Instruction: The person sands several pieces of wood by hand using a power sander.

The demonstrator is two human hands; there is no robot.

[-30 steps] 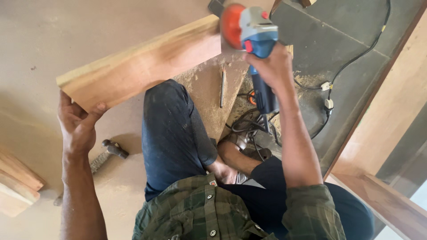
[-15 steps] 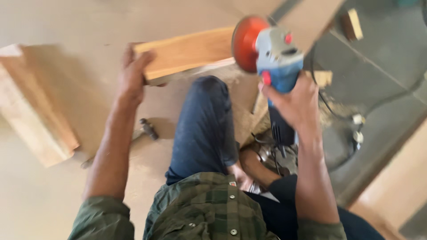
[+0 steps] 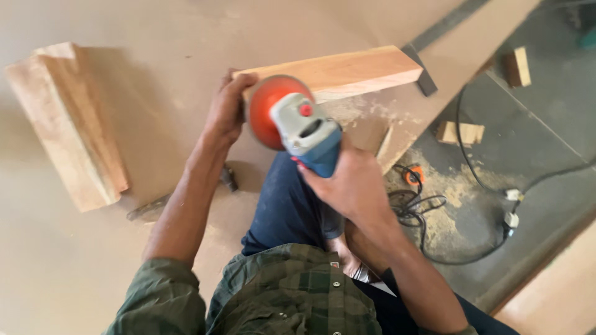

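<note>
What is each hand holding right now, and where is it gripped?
Right hand grips the angle grinder by its blue body; left hand holds the wooden plank at its near end.

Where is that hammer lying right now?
In the head view the hammer lies on the tan board, left of the person's knee, mostly hidden under the left forearm, between the stacked wood blocks and the dark trouser leg.

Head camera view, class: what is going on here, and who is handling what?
A person sits over a large flat board. Their right hand grips a blue and grey angle grinder with an orange disc, held near the end of a wooden plank. Their left hand holds that end of the plank. A stack of wooden pieces lies to the left, a hammer behind the left arm, and sawdust and cables on the floor.
</note>
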